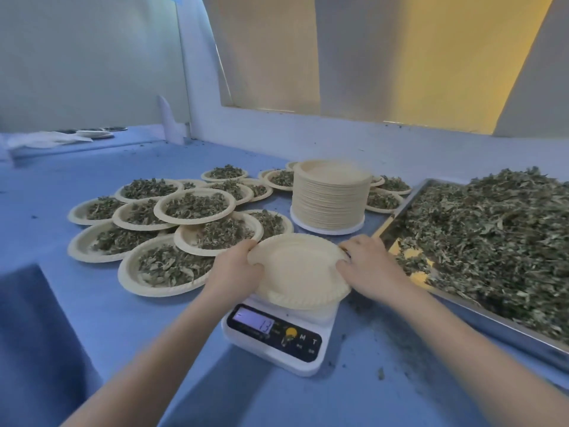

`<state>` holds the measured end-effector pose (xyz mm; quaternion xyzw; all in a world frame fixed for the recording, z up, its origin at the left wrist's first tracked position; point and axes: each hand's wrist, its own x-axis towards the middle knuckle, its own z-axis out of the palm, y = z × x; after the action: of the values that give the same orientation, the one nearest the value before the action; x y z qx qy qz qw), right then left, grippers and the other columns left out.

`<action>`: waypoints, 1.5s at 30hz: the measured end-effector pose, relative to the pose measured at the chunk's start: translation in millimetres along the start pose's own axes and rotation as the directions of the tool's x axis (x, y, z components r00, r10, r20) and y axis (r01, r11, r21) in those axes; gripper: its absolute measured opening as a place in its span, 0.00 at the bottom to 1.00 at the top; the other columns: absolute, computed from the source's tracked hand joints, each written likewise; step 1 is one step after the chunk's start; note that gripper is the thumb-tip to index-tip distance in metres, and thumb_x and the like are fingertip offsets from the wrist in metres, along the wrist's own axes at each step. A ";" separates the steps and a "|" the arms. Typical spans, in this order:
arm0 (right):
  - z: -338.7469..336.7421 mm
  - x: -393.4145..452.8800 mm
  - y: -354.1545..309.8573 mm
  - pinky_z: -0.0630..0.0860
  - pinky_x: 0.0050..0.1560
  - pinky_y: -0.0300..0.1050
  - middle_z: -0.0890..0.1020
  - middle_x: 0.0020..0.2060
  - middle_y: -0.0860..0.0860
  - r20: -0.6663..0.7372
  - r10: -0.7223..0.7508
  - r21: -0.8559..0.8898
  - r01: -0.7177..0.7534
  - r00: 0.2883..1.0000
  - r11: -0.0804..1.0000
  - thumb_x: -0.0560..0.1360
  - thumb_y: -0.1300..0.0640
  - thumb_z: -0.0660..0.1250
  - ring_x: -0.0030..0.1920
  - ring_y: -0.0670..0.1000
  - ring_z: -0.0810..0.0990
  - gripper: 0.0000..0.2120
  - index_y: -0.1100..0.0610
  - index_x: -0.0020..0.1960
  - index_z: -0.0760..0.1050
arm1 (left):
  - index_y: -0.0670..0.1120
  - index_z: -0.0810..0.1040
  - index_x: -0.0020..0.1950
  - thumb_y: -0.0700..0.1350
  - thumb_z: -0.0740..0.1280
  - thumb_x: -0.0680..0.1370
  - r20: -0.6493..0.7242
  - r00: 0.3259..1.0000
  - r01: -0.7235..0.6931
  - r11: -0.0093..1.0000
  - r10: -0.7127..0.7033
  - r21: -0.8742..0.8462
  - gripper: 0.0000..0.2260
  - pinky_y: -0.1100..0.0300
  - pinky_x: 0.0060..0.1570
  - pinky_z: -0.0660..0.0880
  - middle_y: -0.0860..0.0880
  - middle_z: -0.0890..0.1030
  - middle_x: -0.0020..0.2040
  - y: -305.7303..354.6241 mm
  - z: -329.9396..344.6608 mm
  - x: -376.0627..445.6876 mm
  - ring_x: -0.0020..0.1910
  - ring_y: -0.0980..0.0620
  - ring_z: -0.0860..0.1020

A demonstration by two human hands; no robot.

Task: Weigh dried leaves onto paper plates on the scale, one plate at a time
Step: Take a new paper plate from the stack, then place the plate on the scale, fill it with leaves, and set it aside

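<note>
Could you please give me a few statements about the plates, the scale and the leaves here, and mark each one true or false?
1. Both hands grip the empty plate over the scale. True: the left hand and right hand hold opposite rims.
2. That plate already holds leaves. False: it is bare.
3. The metal tray of dried leaves lies to the right of the scale. True.
4. The stack of empty plates stands on the scale. False: it stands on the table behind it.
5. The filled plates lie right of the tray. False: they lie left.
</note>
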<state>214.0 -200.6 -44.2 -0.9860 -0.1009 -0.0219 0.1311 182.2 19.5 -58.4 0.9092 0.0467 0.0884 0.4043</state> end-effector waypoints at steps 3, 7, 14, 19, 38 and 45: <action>4.5 3.4 4.9 0.64 0.64 0.53 0.68 0.66 0.52 -0.032 0.003 0.073 -0.001 0.999 0.997 0.78 0.51 0.57 0.69 0.55 0.60 0.19 0.52 0.67 0.69 | 0.50 0.69 0.70 0.45 0.62 0.77 -0.055 0.998 0.023 0.997 -0.027 -0.080 0.20 0.67 0.31 0.65 0.52 0.77 0.52 -4.0 4.0 -2.2 0.38 0.61 0.73; 7.2 7.0 13.4 0.67 0.55 0.49 0.75 0.56 0.50 -0.134 0.005 0.271 0.032 0.991 0.962 0.77 0.40 0.56 0.64 0.56 0.69 0.22 0.54 0.61 0.74 | 0.52 0.76 0.59 0.56 0.63 0.76 -0.128 0.990 0.019 0.964 -0.054 -0.264 0.15 0.67 0.38 0.66 0.60 0.78 0.45 -16.3 5.1 -7.1 0.44 0.64 0.74; 9.2 9.0 17.4 0.65 0.47 0.42 0.80 0.54 0.46 -0.184 0.017 0.426 0.064 0.983 0.902 0.77 0.38 0.55 0.51 0.48 0.76 0.22 0.49 0.61 0.77 | 0.45 0.82 0.44 0.54 0.63 0.78 -0.067 0.973 0.130 0.764 -0.222 -0.632 0.15 0.57 0.42 0.79 0.47 0.85 0.39 -30.2 5.4 -7.8 0.40 0.49 0.82; 9.4 9.2 17.8 0.65 0.51 0.43 0.78 0.57 0.45 -0.191 -0.003 0.401 0.081 0.982 0.913 0.78 0.39 0.56 0.58 0.47 0.74 0.20 0.49 0.58 0.78 | 0.45 0.83 0.44 0.54 0.62 0.79 -0.072 0.985 0.086 0.806 -0.158 -0.586 0.15 0.54 0.50 0.78 0.46 0.85 0.42 -36.7 5.6 -13.9 0.45 0.46 0.82; -7.3 5.4 19.7 0.69 0.53 0.43 0.78 0.59 0.47 -0.170 -0.020 0.444 0.094 0.985 0.891 0.74 0.35 0.60 0.57 0.46 0.75 0.26 0.49 0.65 0.73 | 0.47 0.77 0.58 0.54 0.65 0.75 -0.258 0.832 -0.453 0.870 0.491 0.193 0.16 0.63 0.53 0.63 0.51 0.76 0.53 49.1 9.2 -16.8 0.56 0.51 0.70; -45.8 -4.5 65.8 0.67 0.42 0.37 0.80 0.54 0.49 -0.224 -0.007 0.358 0.089 0.975 0.929 0.76 0.56 0.64 0.47 0.47 0.75 0.13 0.52 0.61 0.75 | 0.42 0.73 0.64 0.40 0.60 0.74 0.208 0.845 -0.529 0.828 0.493 0.187 0.18 0.49 0.60 0.68 0.41 0.76 0.60 150.0 100.4 9.8 0.60 0.41 0.72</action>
<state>222.3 -275.7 -17.1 -0.9330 -0.1124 -0.1141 0.3222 213.8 -152.3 -11.6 0.9338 -0.2193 0.1184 0.2567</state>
